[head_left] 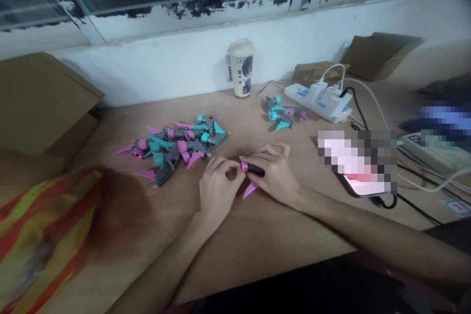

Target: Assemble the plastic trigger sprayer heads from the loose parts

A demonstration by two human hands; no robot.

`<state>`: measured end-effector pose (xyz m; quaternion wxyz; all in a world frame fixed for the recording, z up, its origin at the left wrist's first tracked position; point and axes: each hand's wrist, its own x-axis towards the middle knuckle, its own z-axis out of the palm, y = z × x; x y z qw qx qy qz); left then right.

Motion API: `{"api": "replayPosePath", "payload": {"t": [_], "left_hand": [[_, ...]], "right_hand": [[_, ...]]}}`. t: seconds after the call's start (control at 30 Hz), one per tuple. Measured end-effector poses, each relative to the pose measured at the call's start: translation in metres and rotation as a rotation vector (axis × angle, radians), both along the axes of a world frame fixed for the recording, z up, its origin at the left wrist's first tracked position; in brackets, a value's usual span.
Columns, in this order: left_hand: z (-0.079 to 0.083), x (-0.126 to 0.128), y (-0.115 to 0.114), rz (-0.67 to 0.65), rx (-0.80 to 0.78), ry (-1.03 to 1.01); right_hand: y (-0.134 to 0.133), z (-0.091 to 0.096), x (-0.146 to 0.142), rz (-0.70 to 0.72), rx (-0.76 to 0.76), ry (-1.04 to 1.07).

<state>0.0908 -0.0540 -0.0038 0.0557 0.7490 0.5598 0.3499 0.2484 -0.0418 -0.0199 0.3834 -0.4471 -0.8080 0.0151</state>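
Low over the table, my right hand point(275, 171) wraps round a trigger spray head point(254, 170) with a dark body, a pink collar and a pink trigger. The collar points left and the trigger sticks out below the fingers. My left hand point(219, 181) is closed, thumb and forefinger pinched together at the collar's open end. Whether a small part sits between those fingertips is hidden. Left of my hands lies a pile of grey spray heads point(180, 144) with pink or teal collars and triggers. Several more spray heads point(281, 114) lie in a smaller group beyond my right hand.
A coffee cup point(242, 68) stands by the wall. At right are a power strip point(320, 100) with plugs and cables, and a phone point(358, 169). A red-and-yellow striped bag point(47, 235) and a cardboard box point(40, 103) are at left; another box point(375, 56) stands back right.
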Motion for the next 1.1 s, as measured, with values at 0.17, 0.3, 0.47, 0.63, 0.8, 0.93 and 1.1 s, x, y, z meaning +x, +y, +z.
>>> {"api": "replayPosePath", "payload": {"t": [0.17,0.3,0.47,0.63,0.8,0.93,1.1], "left_hand": [[0.005,-0.016,0.010,0.094,-0.021,-0.212],[0.011,-0.022,0.018,-0.016,-0.323,-0.627],[0.014,-0.015,0.015,-0.195,-0.480,-0.656],[0.010,-0.016,0.013,-0.234,-0.401,-0.556],[0.009,-0.016,0.009,-0.184,-0.150,-0.375],[0.010,-0.011,0.003,-0.167,0.034,-0.303],[0.011,-0.010,0.003,-0.183,0.075,-0.254]], "right_hand": [[0.004,0.003,0.007,-0.081,-0.059,0.072],[0.011,0.003,0.014,-0.027,-0.158,0.208],[0.014,0.000,0.013,0.074,-0.226,0.335],[0.009,0.001,0.008,0.117,-0.163,0.308],[0.008,0.001,0.006,0.146,-0.165,0.327],[0.008,0.001,0.006,0.161,-0.151,0.343],[0.007,0.001,0.007,0.139,-0.116,0.304]]}}
